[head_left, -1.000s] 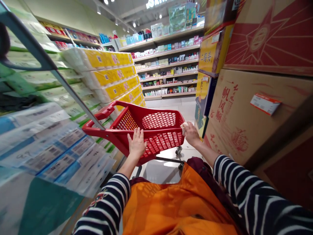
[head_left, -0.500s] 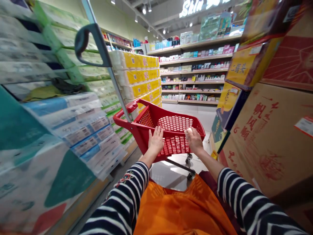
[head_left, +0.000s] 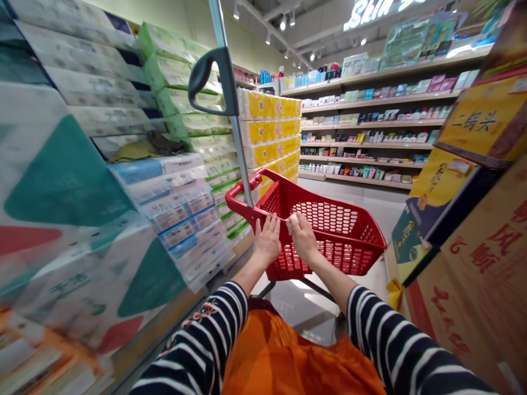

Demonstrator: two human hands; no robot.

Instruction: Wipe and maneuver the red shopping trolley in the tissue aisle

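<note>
A red plastic shopping cart (head_left: 329, 244) with a perforated basket stands sideways in front of me. My left hand (head_left: 267, 240) lies on its near rim, fingers stretched out and close together. Right beside it, my right hand (head_left: 301, 236) is closed at the same rim, the fingers curled around a small white wad (head_left: 293, 218), perhaps cloth or tissue; most of it is hidden. A metal pole (head_left: 242, 156) with a dark grey loop handle (head_left: 230, 82) rises at the cart's handle end. No goods show in the visible part of the basket.
Packs of tissue paper (head_left: 177, 216) are stacked along the left, with yellow-wrapped packs (head_left: 272, 131) behind the cart. Cardboard cartons (head_left: 486, 263) line the right side. Shelves of cosmetics (head_left: 370, 123) stand across the tiled floor (head_left: 366, 195) at the back.
My right hand has slid left along the rim, from the basket's far right end to beside my left hand. The view has turned left, so the cart appears further right.
</note>
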